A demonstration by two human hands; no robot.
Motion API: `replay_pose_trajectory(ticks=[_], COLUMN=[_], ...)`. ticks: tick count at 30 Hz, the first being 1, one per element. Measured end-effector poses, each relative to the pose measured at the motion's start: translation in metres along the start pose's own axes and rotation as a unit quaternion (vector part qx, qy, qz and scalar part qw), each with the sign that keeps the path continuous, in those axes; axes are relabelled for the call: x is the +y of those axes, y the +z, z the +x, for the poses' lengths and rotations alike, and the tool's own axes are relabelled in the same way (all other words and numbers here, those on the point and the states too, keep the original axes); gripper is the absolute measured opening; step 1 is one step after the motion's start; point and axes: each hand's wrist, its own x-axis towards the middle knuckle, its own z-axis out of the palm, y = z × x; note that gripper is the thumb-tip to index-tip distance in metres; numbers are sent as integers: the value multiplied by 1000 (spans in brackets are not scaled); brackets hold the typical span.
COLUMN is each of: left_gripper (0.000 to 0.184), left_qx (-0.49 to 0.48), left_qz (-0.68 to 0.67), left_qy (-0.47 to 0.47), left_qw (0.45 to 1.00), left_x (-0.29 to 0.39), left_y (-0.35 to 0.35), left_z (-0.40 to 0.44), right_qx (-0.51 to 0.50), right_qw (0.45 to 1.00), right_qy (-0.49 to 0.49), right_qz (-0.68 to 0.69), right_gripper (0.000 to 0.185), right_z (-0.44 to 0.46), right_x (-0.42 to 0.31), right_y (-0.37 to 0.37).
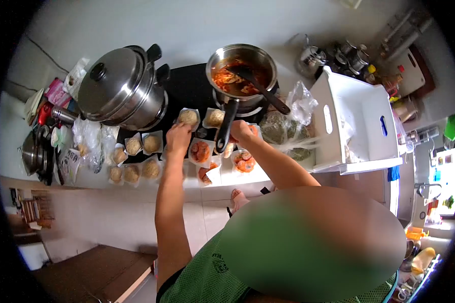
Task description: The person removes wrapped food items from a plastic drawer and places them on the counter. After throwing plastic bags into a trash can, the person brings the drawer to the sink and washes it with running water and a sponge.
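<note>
Pale round buns (151, 144) on squares of white paper stand in rows along the counter, and flatter pieces with orange-red topping (200, 151) lie on paper to their right. My left hand (179, 135) is at the near edge of a bun (188, 117) on paper, its fingers bent together; what they grip, if anything, is hidden. My right hand (241, 131) is closed beside the black handle of the pan, near an orange-topped piece; its fingertips are partly hidden by the handle. The pan (241, 48) holds red sauce and a black spatula (258, 86).
A large lidded steel steamer (117, 88) sits on the stove at the left. Plastic bags (88, 144) lie further left. To the right are a clear bag of greens (288, 134) and a white bin (356, 96).
</note>
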Motion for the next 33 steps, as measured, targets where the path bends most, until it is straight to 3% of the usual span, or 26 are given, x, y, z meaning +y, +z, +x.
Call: replay_pose_trajectory(ticks=[1,2,4,5,6,8,12,16,18,20,22,24,25,27,28,29,33], left_gripper=[11,12,14,14,14,13,13,12,12,9,15,20,20,26,26,26,35], left_qx=[3,7,20,63,105,165,207,197,169,91,-39,-149,-155,-369,-375,-410,-476], left_qz=[-27,-55,-65,-107,-151,-197,-226,-286,-281,-272,-235,-177,-176,31,30,57,103], left_qy=[-3,-4,-56,-43,-31,-27,55,158,247,286,306,296,290,264,260,264,295], left_qw=[1000,998,996,991,982,966,950,924,912,914,922,927,928,891,889,871,822], left_x=[2,4,10,4,5,38,155,290,346,400,441,470,483,504,508,511,521], left_y=[-9,-19,-37,-40,-42,-83,-164,-188,-174,-154,-125,-87,-74,-51,-39,-26,6], left_z=[-2,-1,5,11,18,28,44,55,67,75,83,89,92,96,96,96,85], right_qx=[14,-27,-36,-26,-89,-91,-113,-91,-73,-131,-263,-327,-395,-428,-456,-455,-423], right_qw=[996,996,893,953,942,977,978,968,983,986,960,926,888,874,858,851,838], right_qy=[-34,29,182,37,101,7,-63,-28,-15,78,89,30,59,95,135,51,43], right_qz=[-81,83,411,299,306,192,165,231,169,66,-19,-185,-230,-211,-195,-255,-343], right_gripper=[11,12,16,23,25,26,27,26,25,23,24,24,33,40,47,61,64], right_z=[-13,-34,-101,-112,-138,-166,-226,-253,-248,-243,-240,-243,-244,-253,-257,-253,-266], right_x=[-16,-24,-116,-100,-126,-127,-141,-81,-24,39,103,156,162,164,165,202,161], right_y=[-8,-25,-109,-106,-141,-170,-278,-379,-421,-438,-438,-418,-411,-405,-404,-378,-378])
